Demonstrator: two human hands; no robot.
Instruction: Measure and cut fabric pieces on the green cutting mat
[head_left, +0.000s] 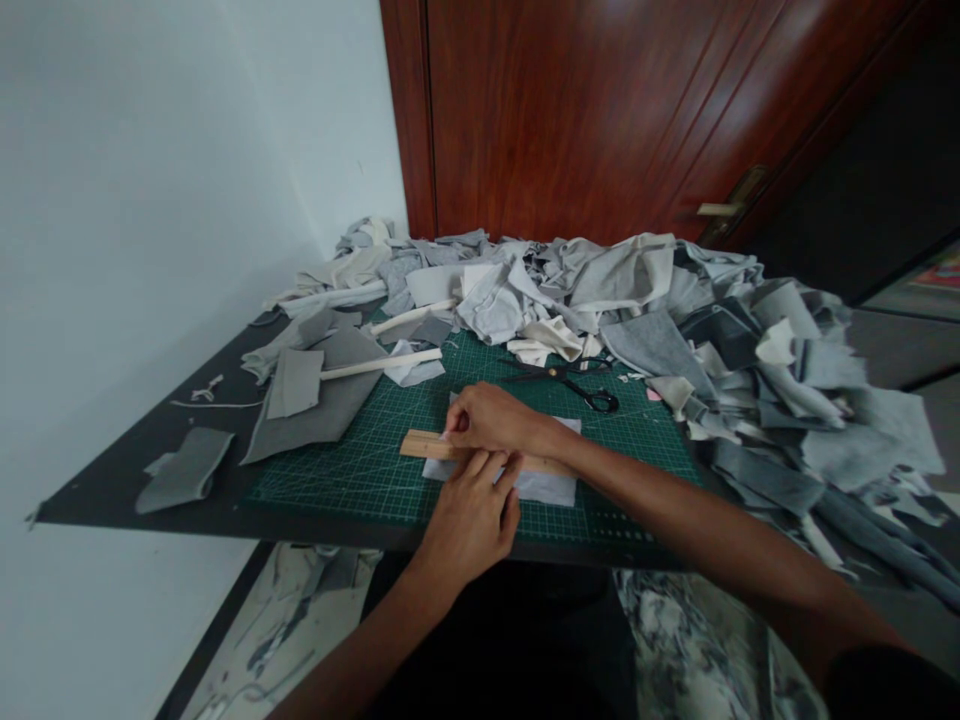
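A pale grey cloth piece [546, 488] lies flat on the green cutting mat [330, 497]. Across it, running left to right, is a wooden ruler [418, 444]. My left hand [474, 510] rests its bent fingers on the ruler's lower edge and holds it down. Just above, my right hand [491, 420] is closed in a pinch at the ruler's upper edge, near its left end. A small pale tip shows at those fingertips, too small to name. My right forearm covers the ruler's right end.
Black scissors [559, 372] lie on the mat beyond my hands. Grey and white fabric scraps [495, 300] are heaped along the back and right side [817, 390]. At left are a grey fabric sheet [307, 435] and a folded grey piece [187, 470]. A wooden door [570, 110] stands behind.
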